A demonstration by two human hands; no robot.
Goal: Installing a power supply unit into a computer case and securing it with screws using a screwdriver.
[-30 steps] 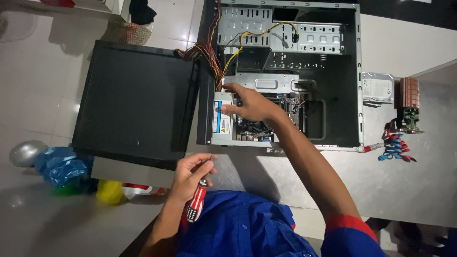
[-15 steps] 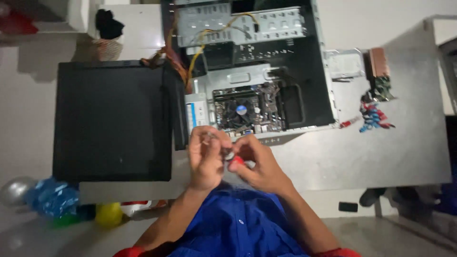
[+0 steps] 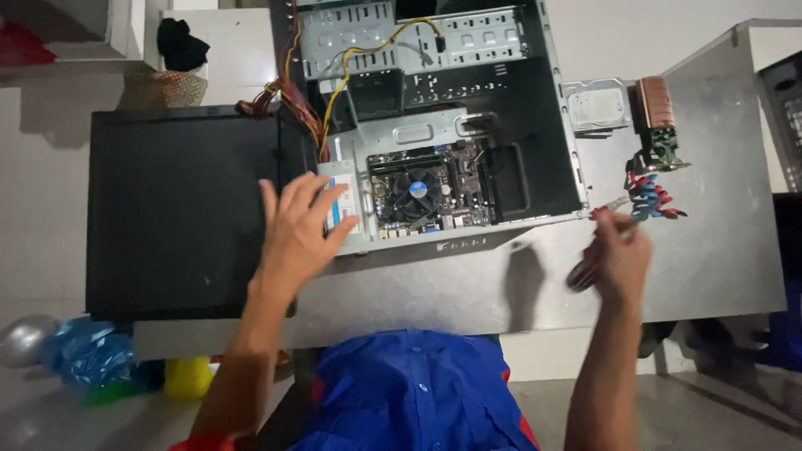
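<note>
An open computer case point(image 3: 535, 125) lies on its side on a grey table point(image 3: 718, 250), with the motherboard and its black fan point(image 3: 415, 189) exposed. My left hand point(image 3: 299, 227) is spread open, fingers apart, over the case's near left corner beside the motherboard. My right hand point(image 3: 616, 255) is out to the right of the case, closed around a screwdriver point(image 3: 595, 250) with a red and black handle, its metal tip pointing up towards the case edge.
The black side panel point(image 3: 180, 213) lies flat left of the case. A hard drive point(image 3: 595, 107), a copper-coloured heatsink card point(image 3: 656, 117) and red and blue cables point(image 3: 652, 196) sit at the right. Blue, yellow and silver objects point(image 3: 92, 359) lie on the floor at the left.
My hands were together in front of the case; now they are apart. The left has gone to the case's near left corner, the right has swung out to the right with the screwdriver.
</note>
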